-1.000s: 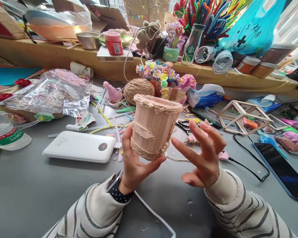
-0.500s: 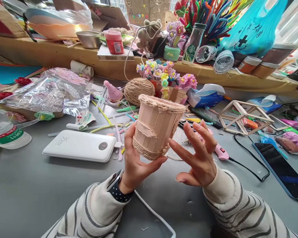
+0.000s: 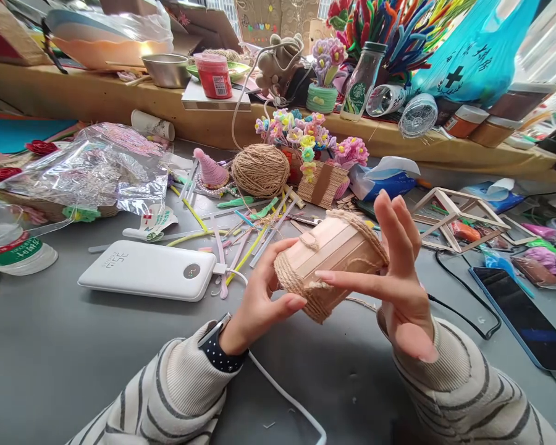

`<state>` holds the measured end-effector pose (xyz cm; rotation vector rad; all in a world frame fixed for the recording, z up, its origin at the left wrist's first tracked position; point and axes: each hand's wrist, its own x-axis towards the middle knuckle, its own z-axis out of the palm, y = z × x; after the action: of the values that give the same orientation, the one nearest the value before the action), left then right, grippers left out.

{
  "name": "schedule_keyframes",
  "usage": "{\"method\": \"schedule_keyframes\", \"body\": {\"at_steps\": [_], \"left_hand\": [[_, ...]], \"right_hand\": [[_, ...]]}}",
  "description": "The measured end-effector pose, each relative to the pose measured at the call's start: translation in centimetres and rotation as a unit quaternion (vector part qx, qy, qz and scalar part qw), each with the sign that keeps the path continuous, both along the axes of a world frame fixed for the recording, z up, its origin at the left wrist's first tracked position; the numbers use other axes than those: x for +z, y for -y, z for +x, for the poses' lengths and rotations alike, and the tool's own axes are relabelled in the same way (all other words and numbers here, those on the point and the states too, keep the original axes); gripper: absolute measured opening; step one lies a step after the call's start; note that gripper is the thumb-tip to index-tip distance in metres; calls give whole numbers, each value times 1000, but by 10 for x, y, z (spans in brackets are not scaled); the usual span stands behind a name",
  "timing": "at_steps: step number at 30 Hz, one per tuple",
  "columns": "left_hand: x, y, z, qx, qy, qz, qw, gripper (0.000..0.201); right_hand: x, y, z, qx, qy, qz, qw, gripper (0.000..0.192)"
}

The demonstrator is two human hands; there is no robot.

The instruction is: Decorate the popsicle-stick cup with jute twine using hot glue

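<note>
A small bucket of wooden craft sticks [image 3: 333, 250], bound with jute twine at its rim and base, lies tipped on its side with its mouth to the right. My left hand [image 3: 259, 303] grips its twine-wrapped base from the left. My right hand [image 3: 398, 278] rests against the bucket's right side, fingers spread, index finger lying across the twine near the base. A loose twine end trails from the bucket toward the table. Both sleeves are striped; a watch sits on my left wrist.
A white power bank [image 3: 148, 272] lies to the left, its cable running under my arms. A ball of jute twine [image 3: 261, 170], paper flowers [image 3: 306, 139], loose sticks and straws, a wooden frame [image 3: 449, 213] and a tablet [image 3: 523, 315] crowd the grey table. A cluttered shelf runs behind.
The bucket went from upright to tipped on its side and lower. My right hand, free beside it before, now touches it.
</note>
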<state>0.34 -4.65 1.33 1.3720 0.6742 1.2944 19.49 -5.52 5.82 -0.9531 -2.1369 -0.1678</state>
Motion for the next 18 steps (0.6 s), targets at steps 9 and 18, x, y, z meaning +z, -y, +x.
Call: {"method": "schedule_keyframes", "body": {"at_steps": [9, 18], "left_hand": [[2, 1, 0, -28, 20, -37, 999, 60], [3, -1, 1, -34, 30, -40, 998, 57]], "right_hand": [[2, -2, 1, 71, -39, 9, 997, 67], [4, 0, 3, 61, 5, -15, 998, 62]]}}
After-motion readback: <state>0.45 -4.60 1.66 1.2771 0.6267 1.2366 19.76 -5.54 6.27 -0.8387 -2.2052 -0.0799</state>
